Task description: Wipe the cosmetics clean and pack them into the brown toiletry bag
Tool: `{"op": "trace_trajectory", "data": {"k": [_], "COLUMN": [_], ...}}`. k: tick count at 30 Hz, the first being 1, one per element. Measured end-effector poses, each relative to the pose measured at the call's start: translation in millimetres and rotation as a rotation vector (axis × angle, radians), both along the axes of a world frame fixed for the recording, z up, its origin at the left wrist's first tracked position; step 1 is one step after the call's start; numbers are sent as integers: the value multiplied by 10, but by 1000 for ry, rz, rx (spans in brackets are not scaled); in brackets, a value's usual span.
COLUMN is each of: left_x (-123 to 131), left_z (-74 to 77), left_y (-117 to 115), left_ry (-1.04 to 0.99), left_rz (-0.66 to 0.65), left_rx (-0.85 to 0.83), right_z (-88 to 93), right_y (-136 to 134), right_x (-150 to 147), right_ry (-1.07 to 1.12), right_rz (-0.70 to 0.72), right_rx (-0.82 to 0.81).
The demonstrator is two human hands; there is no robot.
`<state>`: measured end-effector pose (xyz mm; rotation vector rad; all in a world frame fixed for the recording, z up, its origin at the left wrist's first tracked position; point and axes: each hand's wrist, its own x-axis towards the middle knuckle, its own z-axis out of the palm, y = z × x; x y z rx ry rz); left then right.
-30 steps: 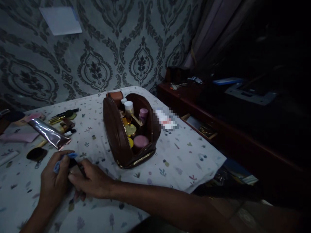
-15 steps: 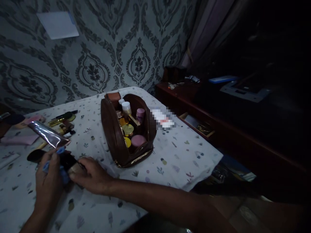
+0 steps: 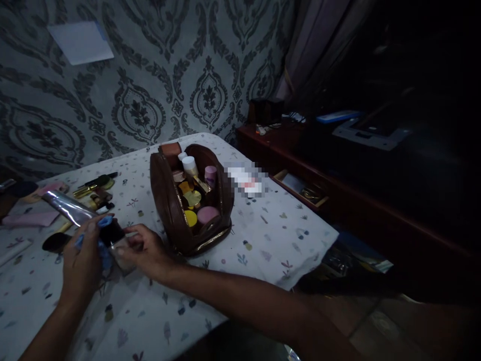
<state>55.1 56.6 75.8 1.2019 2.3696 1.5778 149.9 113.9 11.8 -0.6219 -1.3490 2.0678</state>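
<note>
A small bottle [image 3: 123, 249] with a black cap is between my hands at the lower left, tilted. My left hand [image 3: 83, 253] is closed on a blue cloth [image 3: 105, 253] pressed against the black cap. My right hand [image 3: 147, 253] grips the clear, beige lower part of the bottle from the right. Behind my left hand lies a silver tube [image 3: 67, 206]. An open brown bag [image 3: 165, 210] stands to the right of the hands, with a white-capped bottle [image 3: 190, 164], a pink round container [image 3: 208, 215] and a yellow lid [image 3: 190, 218] inside.
Makeup brushes [image 3: 56, 241], a pink tube [image 3: 32, 219] and several small cosmetics lie at the left on the patterned tablecloth [image 3: 263, 240]. A blurred white item [image 3: 246, 179] is right of the bag. Beyond the table's right edge, a dark red cabinet has an open drawer [image 3: 300, 189].
The bottle's clear part shows more now, and my right hand's fingers have shifted on it. Both hands sit slightly farther right in view, while the bag and background have shifted left.
</note>
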Motion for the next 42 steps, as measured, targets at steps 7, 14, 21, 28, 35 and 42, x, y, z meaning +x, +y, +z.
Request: {"op": "trace_trajectory", "data": {"k": [7,14,21,28,35,42], "left_x": [46,57,77,70,-62,-332], "left_z": [-46,-167,-295,-445,-574,-641], "left_y": [-33,-68,-121,-94,-84,-176], "left_ry": [270,266,80,125,259,320], "left_rz": [-106,-131,-42,-119,-373,-551], "left_rx": [172,201,175,34,-112,-307], "right_z": [102,127,188,203,91,-56], "right_y": [32,39,-1,43,107,107], "right_x": [98,114,154,189,70,7], "right_ry": [-8,-95,-49,-109,4,8], "right_rz": [-15,-24,-51,-84,-180,-266], "right_rx": [245,311,259,102,123,136]}}
